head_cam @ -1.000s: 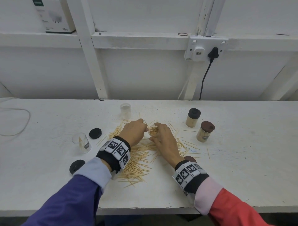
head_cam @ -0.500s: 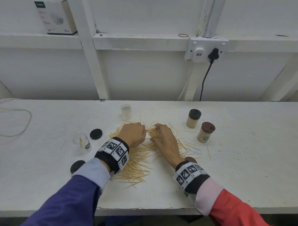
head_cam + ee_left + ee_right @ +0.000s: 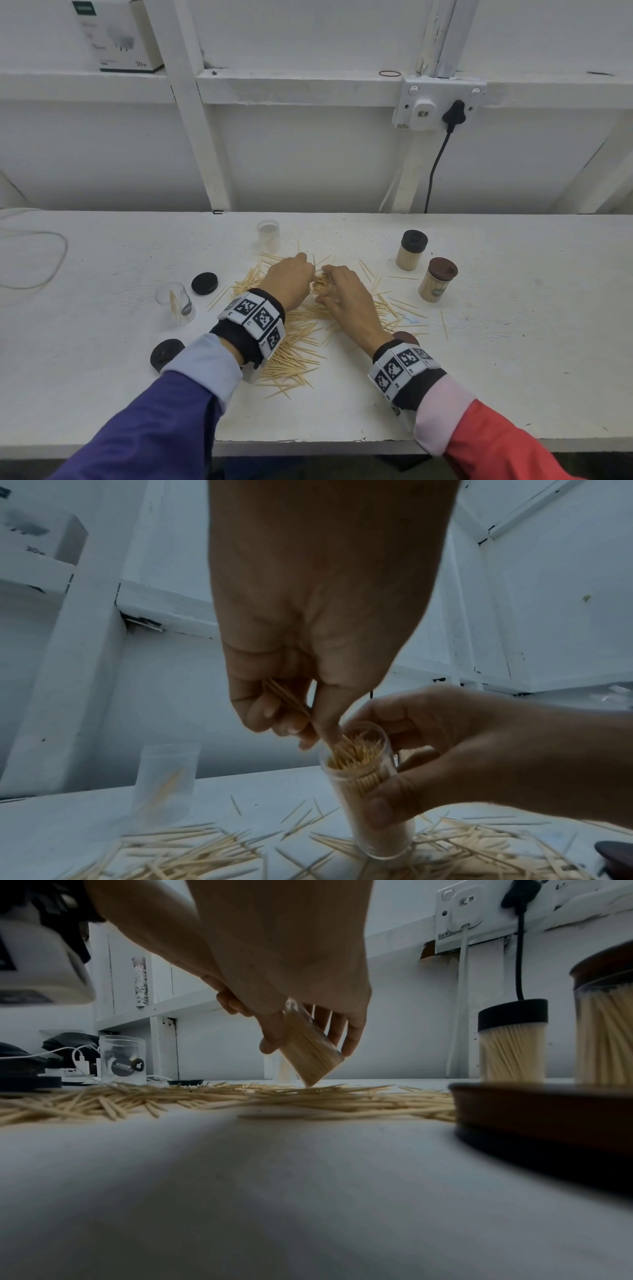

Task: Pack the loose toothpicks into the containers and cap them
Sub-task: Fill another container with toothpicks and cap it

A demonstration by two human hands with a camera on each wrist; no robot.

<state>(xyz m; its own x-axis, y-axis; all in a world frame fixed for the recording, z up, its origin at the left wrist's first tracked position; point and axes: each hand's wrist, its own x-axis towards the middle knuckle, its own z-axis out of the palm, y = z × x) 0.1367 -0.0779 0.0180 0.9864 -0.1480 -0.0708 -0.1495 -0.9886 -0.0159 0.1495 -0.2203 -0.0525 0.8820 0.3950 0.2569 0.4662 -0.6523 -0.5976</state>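
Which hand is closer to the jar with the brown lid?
Right. The right hand sits just left of the brown-lidded jar, holding the open container; the left hand is farther left.

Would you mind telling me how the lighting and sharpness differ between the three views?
Head view: bright, evenly lit, sharp; straight wall beams bow from the wide angle. Left wrist view: dim, bluish; the left hand is soft, the container fairly clear. Right wrist view: dark, low to the table; the brown lid nearby is blurred and the right hand is backlit.
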